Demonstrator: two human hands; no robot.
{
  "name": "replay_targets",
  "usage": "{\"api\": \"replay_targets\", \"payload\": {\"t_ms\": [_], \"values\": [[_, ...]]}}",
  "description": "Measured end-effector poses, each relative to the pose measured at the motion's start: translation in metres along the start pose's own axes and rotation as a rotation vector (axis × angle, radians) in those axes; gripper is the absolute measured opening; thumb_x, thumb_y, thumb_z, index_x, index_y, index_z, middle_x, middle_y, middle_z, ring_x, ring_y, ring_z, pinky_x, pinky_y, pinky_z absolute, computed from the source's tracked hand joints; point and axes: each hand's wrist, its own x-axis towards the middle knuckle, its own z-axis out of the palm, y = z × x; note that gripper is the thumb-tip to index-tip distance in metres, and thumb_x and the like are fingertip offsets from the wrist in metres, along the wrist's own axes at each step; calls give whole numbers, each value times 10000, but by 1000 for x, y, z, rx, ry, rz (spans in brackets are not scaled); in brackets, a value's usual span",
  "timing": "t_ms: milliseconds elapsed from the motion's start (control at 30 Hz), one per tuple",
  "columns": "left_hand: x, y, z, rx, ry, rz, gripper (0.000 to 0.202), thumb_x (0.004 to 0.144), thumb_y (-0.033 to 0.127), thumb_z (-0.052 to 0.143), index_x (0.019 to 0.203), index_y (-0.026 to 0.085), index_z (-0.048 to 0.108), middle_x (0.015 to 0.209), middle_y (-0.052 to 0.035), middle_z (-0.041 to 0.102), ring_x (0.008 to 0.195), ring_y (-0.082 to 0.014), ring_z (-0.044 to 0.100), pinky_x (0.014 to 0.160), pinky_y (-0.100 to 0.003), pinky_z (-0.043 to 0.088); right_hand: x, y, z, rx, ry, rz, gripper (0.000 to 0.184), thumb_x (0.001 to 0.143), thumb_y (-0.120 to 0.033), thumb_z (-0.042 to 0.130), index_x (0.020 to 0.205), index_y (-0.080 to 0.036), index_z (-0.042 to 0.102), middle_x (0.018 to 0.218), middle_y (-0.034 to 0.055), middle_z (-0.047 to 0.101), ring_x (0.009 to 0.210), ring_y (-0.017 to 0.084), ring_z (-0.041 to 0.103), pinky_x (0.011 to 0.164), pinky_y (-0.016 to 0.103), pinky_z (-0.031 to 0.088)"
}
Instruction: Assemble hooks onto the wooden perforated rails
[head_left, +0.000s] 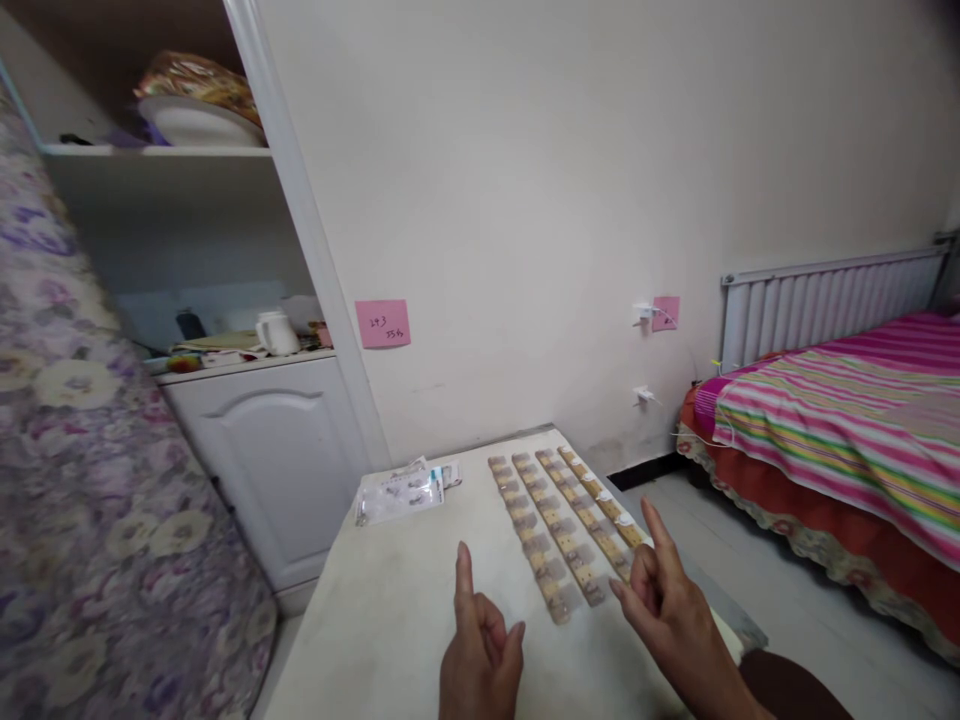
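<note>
My left hand [480, 650] hovers over the white table [390, 620] with its index finger pointing up and thumb out, holding nothing. My right hand [664, 605] is raised beside it, index finger stretched out and the other fingers loosely curled, also empty. Between and just beyond the two hands lie several rows of small tan cards in clear sleeves [562, 525], running diagonally toward the table's far edge. My right hand is closest to the near end of these rows. A clear plastic packet [401, 492] lies at the far left of the table.
A white cabinet [270, 460] with a white jug [276, 332] on its shelf stands at the left. Floral fabric [82, 480] fills the left edge. A bed with a striped cover [847, 420] and a radiator [825, 300] are at the right. Pink notes [382, 323] hang on the wall.
</note>
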Motion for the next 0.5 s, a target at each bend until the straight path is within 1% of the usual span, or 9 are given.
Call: {"api": "replay_targets", "payload": {"t_ms": [133, 233, 267, 333, 367, 400, 433, 467, 500], "values": [[0, 1, 0, -13, -3, -14, 785, 841, 296, 432, 1468, 200, -32, 659, 80, 435, 521, -118, 466, 561, -236, 413, -1, -1, -1, 9, -18, 21, 828, 822, -295, 506, 1486, -190, 21, 624, -80, 456, 534, 124, 519, 588, 227, 461], [0, -1, -1, -39, -40, -31, 773, 846, 300, 430, 1467, 199, -19, 683, 73, 464, 547, -119, 490, 594, -238, 430, -2, 0, -2, 38, -23, 68, 808, 815, -309, 514, 1485, -199, 75, 627, -80, 468, 534, 123, 515, 587, 228, 452], [0, -3, -1, -43, -75, -39, 742, 850, 309, 426, 1466, 196, 27, 702, 65, 482, 557, -118, 499, 603, -239, 434, -3, 3, 0, 49, -20, 87, 791, 809, -319, 520, 1480, -202, 118, 624, -80, 471, 531, 122, 512, 578, 228, 446], [-1, -12, 1, -35, -164, -58, 607, 852, 336, 426, 1414, 187, 250, 740, 43, 522, 570, -117, 509, 608, -240, 436, -6, 15, 6, 78, -40, 137, 724, 790, -346, 540, 1443, -208, 259, 617, -76, 481, 528, 120, 509, 561, 228, 433], [-3, -19, 4, -24, -207, -66, 515, 847, 348, 431, 1333, 183, 386, 758, 30, 542, 574, -116, 510, 608, -240, 435, -9, 24, 12, 105, -76, 169, 672, 777, -364, 555, 1398, -208, 349, 615, -73, 489, 532, 120, 512, 554, 228, 428], [-5, -28, 8, -10, -243, -71, 415, 839, 356, 441, 1210, 180, 503, 769, 19, 558, 574, -115, 508, 606, -240, 432, -13, 34, 19, 148, -128, 208, 603, 762, -385, 571, 1324, -204, 447, 612, -68, 499, 530, 118, 514, 545, 228, 424], [-7, -39, 13, 3, -271, -74, 336, 829, 350, 448, 1093, 180, 567, 767, 12, 568, 578, -117, 508, 610, -241, 431, -19, 45, 28, 209, -171, 255, 514, 758, -413, 575, 1218, -188, 534, 604, -62, 501, 527, 117, 515, 529, 227, 415], [-10, -51, 20, 11, -295, -78, 287, 817, 339, 454, 1016, 182, 590, 770, 7, 579, 576, -117, 505, 606, -241, 429, -25, 56, 38, 298, -241, 313, 473, 752, -448, 579, 1133, -169, 573, 602, -54, 509, 510, 112, 512, 495, 221, 399], [-13, -63, 27, 16, -325, -83, 251, 804, 325, 459, 959, 184, 598, 753, 7, 583, 566, -117, 500, 592, -239, 425, -33, 67, 49, 394, -309, 396, 484, 727, -500, 591, 1067, -156, 585, 587, -51, 516, 441, 98, 477, 428, 214, 355]]}}
